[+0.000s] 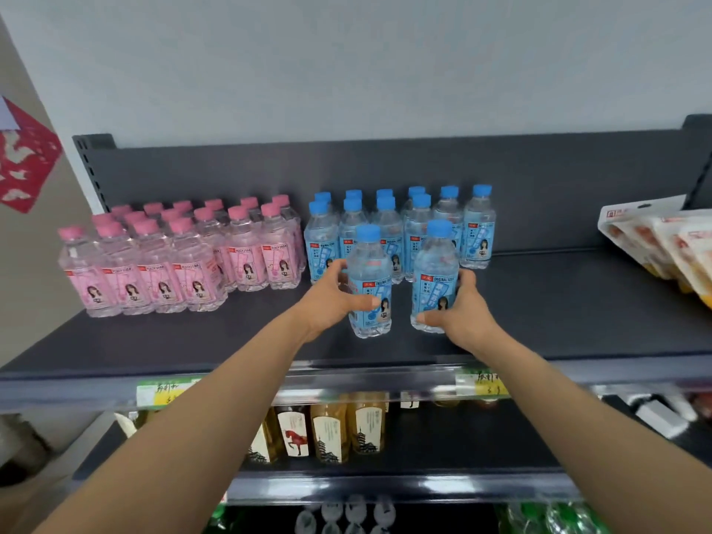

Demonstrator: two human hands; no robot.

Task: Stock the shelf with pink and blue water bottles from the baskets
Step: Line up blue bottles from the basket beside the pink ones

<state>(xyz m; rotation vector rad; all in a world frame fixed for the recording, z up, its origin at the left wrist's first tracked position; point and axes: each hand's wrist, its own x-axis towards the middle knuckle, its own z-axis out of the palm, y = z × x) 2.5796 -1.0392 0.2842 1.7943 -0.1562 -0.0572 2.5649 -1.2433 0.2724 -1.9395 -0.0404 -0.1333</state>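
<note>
Top shelf [558, 302], head view. The left hand [331, 298] was curled round the left blue bottle [370, 279], its thumb lying across the front of the label and its fingers wrapped round the far left side. The right hand [458, 314] gripped the right blue bottle [435, 271] in the same way, thumb low on the front and fingers round the right side. Both bottles stood upright, apart from each other, just in front of the blue block [389, 221], whose rows ran back to the rear panel; I could not tell whether the held bases were resting on the deck or were just clear of it. To the left, the pink block [173, 256] stood just beside the blue block, its nearest row reaching closer to the front than the blue rows did. I noted a band of bare deck between the two held bottles and the front price rail [346, 373], and a wider bare stretch to the right, between the blue block and the snack packets [662, 240] leaning at the far right end. Both forearms crossed the rail from below, over the amber bottles [331, 429] on the next shelf down.
</note>
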